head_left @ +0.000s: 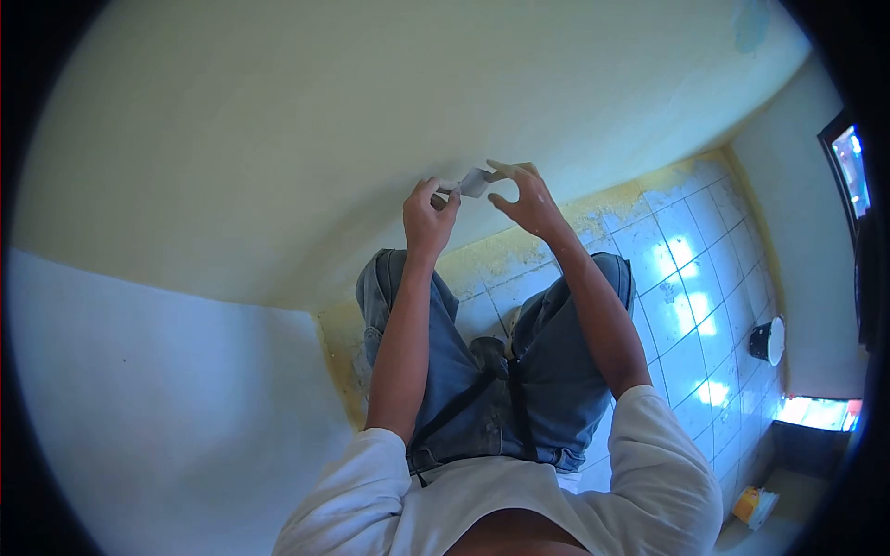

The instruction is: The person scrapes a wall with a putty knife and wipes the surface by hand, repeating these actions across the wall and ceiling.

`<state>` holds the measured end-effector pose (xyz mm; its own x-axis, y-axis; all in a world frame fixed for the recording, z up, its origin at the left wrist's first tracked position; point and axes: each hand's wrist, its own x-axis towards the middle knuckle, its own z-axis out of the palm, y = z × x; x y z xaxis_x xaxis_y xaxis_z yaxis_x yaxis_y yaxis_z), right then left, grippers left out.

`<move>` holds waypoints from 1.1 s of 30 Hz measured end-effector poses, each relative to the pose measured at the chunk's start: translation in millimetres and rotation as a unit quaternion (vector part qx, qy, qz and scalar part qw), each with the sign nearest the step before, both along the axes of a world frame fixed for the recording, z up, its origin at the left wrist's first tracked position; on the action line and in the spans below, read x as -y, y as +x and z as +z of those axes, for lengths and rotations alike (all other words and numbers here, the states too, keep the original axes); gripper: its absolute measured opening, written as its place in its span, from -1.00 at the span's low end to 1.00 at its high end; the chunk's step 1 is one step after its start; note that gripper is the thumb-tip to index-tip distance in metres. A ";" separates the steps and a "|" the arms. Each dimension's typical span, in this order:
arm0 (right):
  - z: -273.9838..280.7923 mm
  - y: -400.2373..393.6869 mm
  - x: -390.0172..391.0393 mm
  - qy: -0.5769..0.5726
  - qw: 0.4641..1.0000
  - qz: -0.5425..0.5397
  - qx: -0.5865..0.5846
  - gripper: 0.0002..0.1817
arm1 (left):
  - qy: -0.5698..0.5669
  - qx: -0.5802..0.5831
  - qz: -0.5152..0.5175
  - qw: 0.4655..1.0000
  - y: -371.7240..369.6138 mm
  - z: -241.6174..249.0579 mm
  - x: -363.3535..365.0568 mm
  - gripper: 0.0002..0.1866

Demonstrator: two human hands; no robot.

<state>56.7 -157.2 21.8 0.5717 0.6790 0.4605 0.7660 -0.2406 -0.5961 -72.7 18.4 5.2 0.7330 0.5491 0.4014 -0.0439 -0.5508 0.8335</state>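
Close to the pale yellowish wall [306, 120], a small grey sheet-like piece [474, 183] is between my two hands. My left hand [431, 218] pinches its left end between thumb and fingers. On the other side, my right hand [528, 202] has its thumb and fingers apart, with the fingertips by the right edge of the piece; whether they touch it is hard to tell. The piece looks bent or folded. Pale dust or paint marks show on my right hand.
Below are my bent knees in jeans, over a tiled floor [681, 324] with pale smears. A dark bucket with a white rim [768, 341] stands at right. A white wall [167, 389] meets the yellowish one at left. A yellow and white container [755, 507] lies lower right.
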 end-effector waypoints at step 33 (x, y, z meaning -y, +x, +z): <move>35.8 -27.2 -46.7 0.064 0.980 0.026 -0.189 -0.55 | -0.013 0.063 0.117 0.991 -73.0 45.9 -13.6 -0.87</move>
